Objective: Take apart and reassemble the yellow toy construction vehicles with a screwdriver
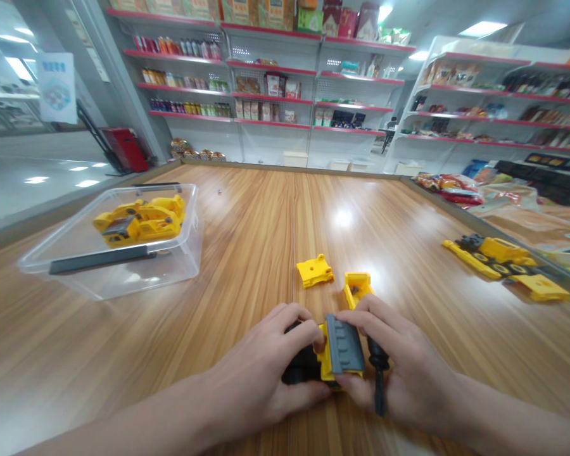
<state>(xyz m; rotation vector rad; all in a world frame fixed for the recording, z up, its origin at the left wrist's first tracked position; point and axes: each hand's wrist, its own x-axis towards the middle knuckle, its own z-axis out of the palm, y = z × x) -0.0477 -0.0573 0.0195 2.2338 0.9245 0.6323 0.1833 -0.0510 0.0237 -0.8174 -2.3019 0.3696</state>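
- Much of the yellow toy body [327,362] is covered. The left hand [266,370] hides its left end, where only a black wheel-like part [298,372] shows, and the right hand [401,364] hides its right side. Its underside cannot be seen.
- A dark tool [379,383] sits against the right hand. Its thick end is by the fingers and its thin shaft points back toward the person. How it is held is hard to make out.
- Both forearms are cut off at the lower edge of the view.
- The toy body's long axis runs left to right across the view. The black part is at its left end, and a grey ribbed plate [344,344] on its right end faces up, tilted slightly toward the person.
- The toy body lies between the two hands, low over the wooden surface [247,215] near its front edge.
- The left hand is curled closed over the black end, with its fingertips on top.
- The right hand is closed on the plate end, thumb below and fingers above.
- Two loose yellow parts lie on the surface just beyond the hands. One is a flat piece [315,270] and the other a boxy piece [358,286] almost touching the right hand's fingers.
- Well to the left stands a clear plastic box [76,269] holding a yellow toy vehicle [140,221].
- Far to the right lie more yellow toy pieces [503,259].
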